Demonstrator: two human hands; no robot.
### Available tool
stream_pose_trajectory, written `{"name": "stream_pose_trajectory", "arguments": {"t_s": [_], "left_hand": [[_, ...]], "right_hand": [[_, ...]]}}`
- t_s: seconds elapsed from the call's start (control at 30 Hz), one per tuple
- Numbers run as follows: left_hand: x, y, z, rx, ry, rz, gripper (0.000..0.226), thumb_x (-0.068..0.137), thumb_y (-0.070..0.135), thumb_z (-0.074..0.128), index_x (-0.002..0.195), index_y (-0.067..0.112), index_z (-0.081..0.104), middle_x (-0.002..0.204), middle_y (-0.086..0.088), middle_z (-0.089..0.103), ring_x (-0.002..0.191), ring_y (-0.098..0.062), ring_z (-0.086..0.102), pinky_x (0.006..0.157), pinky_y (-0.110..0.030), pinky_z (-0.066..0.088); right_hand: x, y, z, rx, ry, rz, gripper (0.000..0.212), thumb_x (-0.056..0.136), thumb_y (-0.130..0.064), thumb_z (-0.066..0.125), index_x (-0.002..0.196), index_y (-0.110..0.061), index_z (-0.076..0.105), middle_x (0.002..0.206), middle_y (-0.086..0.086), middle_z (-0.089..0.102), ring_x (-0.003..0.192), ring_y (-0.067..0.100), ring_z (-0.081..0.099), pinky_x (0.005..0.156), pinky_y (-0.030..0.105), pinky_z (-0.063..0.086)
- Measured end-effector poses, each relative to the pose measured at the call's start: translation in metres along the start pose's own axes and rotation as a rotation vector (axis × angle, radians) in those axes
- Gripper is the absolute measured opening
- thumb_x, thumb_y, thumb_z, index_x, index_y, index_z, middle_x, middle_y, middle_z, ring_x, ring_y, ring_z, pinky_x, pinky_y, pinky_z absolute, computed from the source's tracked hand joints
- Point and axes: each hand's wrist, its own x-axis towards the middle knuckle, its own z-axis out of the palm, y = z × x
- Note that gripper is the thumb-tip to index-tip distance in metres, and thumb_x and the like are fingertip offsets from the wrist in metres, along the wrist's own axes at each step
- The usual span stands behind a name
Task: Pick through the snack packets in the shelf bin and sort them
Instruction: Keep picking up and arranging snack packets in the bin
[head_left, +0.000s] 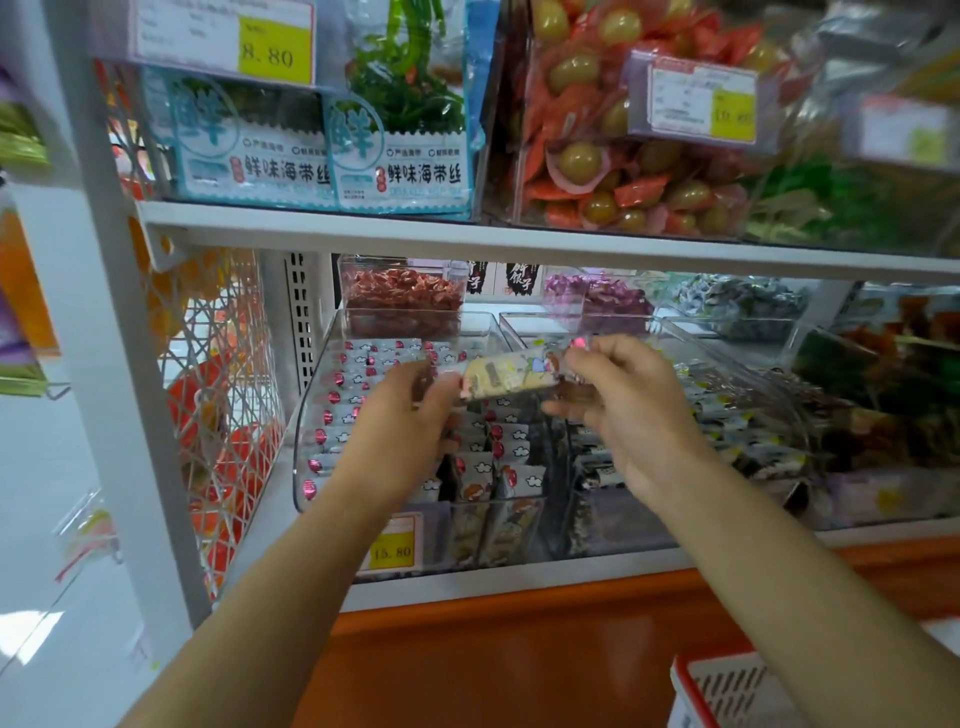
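Though cut off at the lower right edge, closest of all: corner of a red-rimmed white slotted plastic basket (727, 686), beside the glossy orange shelf base (519, 649). Beyond that, two bare forearms reaching up and forward past a yellow price tag reading 15.80 (392, 551) on the shelf lip.

Left hand (410, 415) curled, pinching the left end of a long pale cartoon-printed snack packet (506, 376). Right hand (623, 415) pinching the right end between thumb and forefinger, other fingers loosely spread. Packet held roughly level in the air just above a clear plastic shelf bin (300, 488), apart from its contents.

Below the hands, rows of small white packets printed with red balloons and clouds (358, 374), standing on edge.

Judged mid-inspection: one packet lifted out for checking. Next move likely calling for a choice, either back into a row here or across into the next clear bin (727, 356) of darker black-and-white packets (737, 426), then lowering into a narrow gap without toppling neighbours. Bin wall between the two a possible snag.

Farther back, small clear tubs of reddish-brown wrapped sweets (402, 296) and purple wrapped sweets (597, 299). Overhead, white shelf board (519, 239) limiting lift height, carrying blue-and-white seaweed packs (400, 156). At left, white wire mesh side panel (218, 364).
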Motion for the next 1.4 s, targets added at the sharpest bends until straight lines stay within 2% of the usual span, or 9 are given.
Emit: {"name": "stream_pose_trajectory", "arguments": {"t_s": [0.1, 0.27, 0.4, 0.5, 0.63, 0.83, 1.03, 1.2, 1.4], "left_hand": [[-0.006, 0.004, -0.004, -0.239, -0.024, -0.106, 0.018, 0.096, 0.021, 0.048, 0.093, 0.015, 0.065, 0.084, -0.003, 0.066, 0.066, -0.003, 0.064, 0.06, -0.016, 0.054], [-0.011, 0.008, -0.012, -0.577, -0.105, -0.243, 0.014, 0.09, 0.018, 0.056, 0.094, 0.011, 0.067, 0.089, -0.006, 0.066, 0.073, -0.013, 0.064, 0.063, -0.02, 0.055], [-0.011, 0.01, -0.013, -0.801, -0.135, -0.348, 0.019, 0.088, 0.017, 0.058, 0.07, 0.014, 0.064, 0.07, -0.002, 0.066, 0.067, -0.013, 0.063, 0.061, -0.022, 0.057], [-0.01, 0.01, -0.011, -0.826, -0.114, -0.401, 0.018, 0.089, 0.013, 0.056, 0.072, 0.014, 0.063, 0.061, 0.0, 0.063, 0.06, -0.012, 0.059, 0.054, -0.02, 0.055], [-0.008, 0.01, -0.011, -0.824, -0.102, -0.415, 0.025, 0.087, 0.011, 0.057, 0.064, 0.017, 0.064, 0.054, 0.003, 0.055, 0.05, -0.008, 0.054, 0.048, -0.017, 0.051], [-0.008, 0.013, -0.007, -0.902, -0.08, -0.457, 0.016, 0.091, 0.005, 0.05, 0.087, 0.009, 0.065, 0.064, -0.003, 0.064, 0.045, -0.005, 0.054, 0.041, -0.013, 0.045], [-0.009, 0.011, -0.009, -0.802, -0.108, -0.568, 0.021, 0.088, 0.021, 0.059, 0.074, 0.006, 0.062, 0.059, -0.005, 0.056, 0.047, -0.009, 0.052, 0.04, -0.017, 0.046], [-0.011, 0.011, -0.009, -0.694, -0.133, -0.549, 0.021, 0.09, 0.026, 0.056, 0.082, 0.006, 0.06, 0.064, -0.008, 0.058, 0.054, -0.013, 0.053, 0.045, -0.02, 0.051], [-0.011, 0.016, -0.009, -0.676, -0.192, -0.371, 0.008, 0.091, 0.006, 0.053, 0.094, 0.003, 0.059, 0.098, -0.016, 0.062, 0.085, -0.022, 0.064, 0.064, -0.022, 0.058]], "right_hand": [[-0.015, -0.002, -0.007, 0.198, -0.072, 0.114, 0.012, 0.088, -0.005, 0.058, 0.077, -0.002, 0.058, 0.089, 0.011, 0.065, 0.066, 0.016, 0.067, 0.056, 0.024, 0.054], [-0.022, 0.002, -0.015, 0.192, -0.143, 0.227, 0.011, 0.083, -0.02, 0.061, 0.079, -0.01, 0.064, 0.074, 0.002, 0.062, 0.06, 0.011, 0.06, 0.051, 0.022, 0.051], [-0.024, 0.003, -0.017, 0.362, -0.147, 0.286, 0.014, 0.074, -0.027, 0.063, 0.075, -0.013, 0.063, 0.061, 0.0, 0.053, 0.053, 0.01, 0.05, 0.046, 0.021, 0.047], [-0.025, 0.007, -0.015, 0.499, -0.186, 0.313, 0.019, 0.077, -0.029, 0.061, 0.063, -0.017, 0.064, 0.053, -0.001, 0.048, 0.045, 0.01, 0.045, 0.042, 0.021, 0.043], [-0.025, 0.008, -0.017, 0.587, -0.238, 0.343, 0.018, 0.083, -0.033, 0.055, 0.079, -0.015, 0.054, 0.05, -0.003, 0.045, 0.043, 0.009, 0.04, 0.04, 0.02, 0.039], [-0.023, 0.011, -0.014, 0.744, -0.19, 0.391, 0.023, 0.081, -0.03, 0.056, 0.07, -0.013, 0.045, 0.048, -0.003, 0.042, 0.039, 0.009, 0.038, 0.037, 0.02, 0.038], [-0.021, 0.02, -0.019, 0.349, -0.158, 0.132, 0.015, 0.091, -0.025, 0.051, 0.082, -0.013, 0.054, 0.057, 0.001, 0.054, 0.046, 0.011, 0.05, 0.043, 0.022, 0.044], [-0.025, 0.023, -0.02, -0.065, -0.142, -0.193, 0.013, 0.093, -0.012, 0.051, 0.08, -0.01, 0.054, 0.066, -0.001, 0.062, 0.052, 0.016, 0.062, 0.047, 0.024, 0.05], [-0.025, 0.024, -0.019, -0.077, -0.123, -0.104, 0.006, 0.09, -0.005, 0.057, 0.087, -0.009, 0.059, 0.083, 0.005, 0.064, 0.073, 0.016, 0.067, 0.06, 0.028, 0.057]]}}
